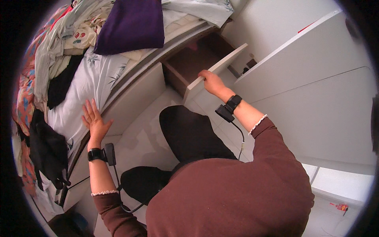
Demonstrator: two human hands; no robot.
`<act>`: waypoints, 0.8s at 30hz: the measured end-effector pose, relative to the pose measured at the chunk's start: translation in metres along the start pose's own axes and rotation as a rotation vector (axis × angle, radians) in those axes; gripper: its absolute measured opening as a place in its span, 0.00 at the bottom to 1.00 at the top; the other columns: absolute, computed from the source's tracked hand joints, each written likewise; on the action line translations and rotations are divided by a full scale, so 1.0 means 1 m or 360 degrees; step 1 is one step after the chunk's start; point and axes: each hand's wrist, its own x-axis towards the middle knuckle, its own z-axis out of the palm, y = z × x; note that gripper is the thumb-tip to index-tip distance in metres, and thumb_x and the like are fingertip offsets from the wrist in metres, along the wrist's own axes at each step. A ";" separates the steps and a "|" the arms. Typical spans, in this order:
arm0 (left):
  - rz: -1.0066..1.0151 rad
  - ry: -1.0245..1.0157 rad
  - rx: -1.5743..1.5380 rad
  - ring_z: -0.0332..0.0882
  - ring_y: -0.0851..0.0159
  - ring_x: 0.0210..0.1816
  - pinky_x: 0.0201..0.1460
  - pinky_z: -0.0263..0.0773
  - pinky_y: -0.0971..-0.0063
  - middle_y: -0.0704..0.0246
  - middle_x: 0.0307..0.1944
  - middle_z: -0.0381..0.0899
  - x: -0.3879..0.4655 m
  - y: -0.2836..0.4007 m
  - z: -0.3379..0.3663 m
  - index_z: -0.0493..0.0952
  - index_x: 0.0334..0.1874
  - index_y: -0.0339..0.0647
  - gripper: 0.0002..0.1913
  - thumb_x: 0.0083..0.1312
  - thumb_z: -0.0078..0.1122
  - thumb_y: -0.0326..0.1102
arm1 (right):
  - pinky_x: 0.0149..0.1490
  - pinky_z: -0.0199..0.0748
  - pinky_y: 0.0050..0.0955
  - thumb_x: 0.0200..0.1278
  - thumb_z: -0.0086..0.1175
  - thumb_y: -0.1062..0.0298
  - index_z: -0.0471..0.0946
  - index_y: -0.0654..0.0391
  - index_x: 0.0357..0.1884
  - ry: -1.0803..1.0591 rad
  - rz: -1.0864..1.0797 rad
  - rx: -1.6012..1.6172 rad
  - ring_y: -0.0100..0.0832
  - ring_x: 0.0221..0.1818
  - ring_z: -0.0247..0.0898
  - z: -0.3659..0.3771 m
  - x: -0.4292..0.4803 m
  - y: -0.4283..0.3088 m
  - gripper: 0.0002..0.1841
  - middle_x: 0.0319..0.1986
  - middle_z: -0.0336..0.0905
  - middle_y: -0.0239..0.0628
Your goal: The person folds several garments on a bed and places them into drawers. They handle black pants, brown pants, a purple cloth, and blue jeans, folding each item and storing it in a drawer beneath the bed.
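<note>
My right hand (pixel 212 82) grips the top edge of a drawer front (pixel 217 63), fingers hooked over it. That drawer stands pulled out from the bed base, and its dark inside (pixel 192 60) shows a small reddish patch. My left hand (pixel 95 120) rests with spread fingers at the bed's edge, on a white sheet (pixel 77 86) printed with leaves. Ahead of it on the bed lie a black garment (pixel 65 81) and a folded purple cloth (pixel 133 26).
Heaped clothes (pixel 50 59) and a patterned orange cloth (pixel 27 89) cover the bed's left side. A black garment (pixel 49 148) hangs over its near edge. To the right stands a large white panel (pixel 308 89). Cables run from devices strapped to both wrists.
</note>
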 end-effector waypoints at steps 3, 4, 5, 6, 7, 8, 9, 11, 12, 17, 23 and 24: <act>-0.0016 -0.0024 0.0008 0.23 0.54 0.74 0.71 0.28 0.49 0.65 0.74 0.28 0.001 -0.001 0.000 0.36 0.73 0.51 0.60 0.42 0.73 0.41 | 0.50 0.69 0.40 0.51 0.40 0.82 0.76 0.58 0.41 0.0034 -0.0016 0.0008 0.49 0.47 0.70 0.001 -0.005 0.002 0.17 0.44 0.75 0.42; -0.0025 -0.0037 0.0010 0.23 0.54 0.74 0.71 0.28 0.49 0.65 0.74 0.28 0.002 -0.001 0.001 0.36 0.73 0.51 0.61 0.42 0.73 0.40 | 0.49 0.70 0.40 0.51 0.39 0.82 0.76 0.58 0.40 0.0037 -0.0030 0.0004 0.49 0.47 0.70 0.001 -0.006 0.003 0.17 0.44 0.75 0.42; -0.0028 -0.0042 -0.0019 0.23 0.53 0.74 0.71 0.27 0.49 0.65 0.74 0.28 0.002 -0.002 0.001 0.36 0.73 0.51 0.61 0.42 0.73 0.40 | 0.49 0.70 0.40 0.50 0.39 0.82 0.76 0.58 0.40 0.0027 -0.0021 -0.0010 0.49 0.47 0.70 0.001 -0.007 0.004 0.17 0.44 0.75 0.42; -0.0035 -0.0054 0.0020 0.23 0.54 0.74 0.71 0.27 0.49 0.65 0.74 0.28 0.003 -0.003 0.002 0.35 0.73 0.52 0.61 0.42 0.73 0.40 | 0.49 0.70 0.40 0.50 0.39 0.82 0.76 0.58 0.40 0.0030 -0.0028 -0.0002 0.49 0.47 0.70 0.002 -0.008 0.006 0.17 0.44 0.75 0.42; -0.0039 -0.0057 0.0027 0.23 0.54 0.74 0.71 0.27 0.49 0.65 0.74 0.28 0.004 -0.003 0.003 0.35 0.73 0.52 0.61 0.42 0.73 0.41 | 0.50 0.70 0.40 0.50 0.39 0.82 0.76 0.58 0.40 0.0019 -0.0015 -0.0005 0.49 0.47 0.70 0.002 -0.008 0.007 0.17 0.44 0.75 0.42; -0.0043 -0.0066 0.0034 0.23 0.54 0.74 0.71 0.26 0.50 0.65 0.74 0.27 0.004 -0.004 0.004 0.35 0.73 0.52 0.61 0.42 0.73 0.41 | 0.50 0.70 0.40 0.50 0.40 0.81 0.76 0.58 0.41 0.0004 0.0002 -0.0006 0.49 0.47 0.70 0.002 -0.009 0.008 0.17 0.44 0.75 0.42; -0.0047 -0.0078 0.0036 0.23 0.54 0.74 0.71 0.26 0.50 0.65 0.74 0.27 0.005 -0.005 0.005 0.35 0.73 0.52 0.61 0.41 0.73 0.41 | 0.50 0.69 0.40 0.49 0.40 0.81 0.76 0.57 0.41 -0.0021 0.0025 -0.0012 0.49 0.48 0.70 0.002 -0.010 0.008 0.18 0.44 0.75 0.42; -0.0056 -0.0098 0.0038 0.23 0.53 0.74 0.70 0.25 0.50 0.65 0.74 0.27 0.006 -0.007 0.007 0.35 0.73 0.52 0.62 0.41 0.73 0.41 | 0.51 0.69 0.40 0.49 0.39 0.81 0.76 0.57 0.41 -0.0061 0.0060 -0.0024 0.48 0.48 0.70 0.002 -0.010 0.010 0.18 0.44 0.75 0.43; -0.0030 -0.0076 0.0031 0.23 0.53 0.74 0.70 0.25 0.49 0.65 0.74 0.27 0.006 -0.008 0.008 0.35 0.73 0.52 0.62 0.41 0.73 0.42 | 0.51 0.69 0.40 0.48 0.40 0.81 0.76 0.58 0.40 -0.0035 0.0041 -0.0027 0.49 0.48 0.70 0.002 -0.013 0.010 0.17 0.43 0.75 0.43; 0.0010 -0.0022 0.0027 0.23 0.54 0.74 0.70 0.27 0.49 0.65 0.74 0.27 0.007 -0.014 0.014 0.35 0.73 0.52 0.62 0.41 0.74 0.44 | 0.51 0.69 0.41 0.47 0.41 0.79 0.77 0.58 0.39 -0.0024 0.0020 -0.0037 0.49 0.47 0.70 0.004 -0.013 0.013 0.17 0.42 0.76 0.44; 0.0045 0.0012 0.0032 0.23 0.53 0.74 0.70 0.27 0.48 0.66 0.74 0.27 0.009 -0.018 0.019 0.34 0.73 0.52 0.63 0.41 0.73 0.45 | 0.51 0.69 0.42 0.46 0.42 0.80 0.78 0.58 0.38 -0.0023 0.0040 0.0031 0.48 0.47 0.70 0.003 -0.017 0.019 0.17 0.42 0.76 0.45; 0.0056 0.0021 0.0032 0.23 0.53 0.74 0.70 0.27 0.48 0.66 0.74 0.27 0.009 -0.018 0.020 0.34 0.73 0.52 0.63 0.41 0.73 0.45 | 0.51 0.69 0.42 0.46 0.42 0.79 0.78 0.58 0.38 -0.0034 0.0037 0.0019 0.48 0.47 0.70 0.003 -0.017 0.020 0.17 0.41 0.76 0.46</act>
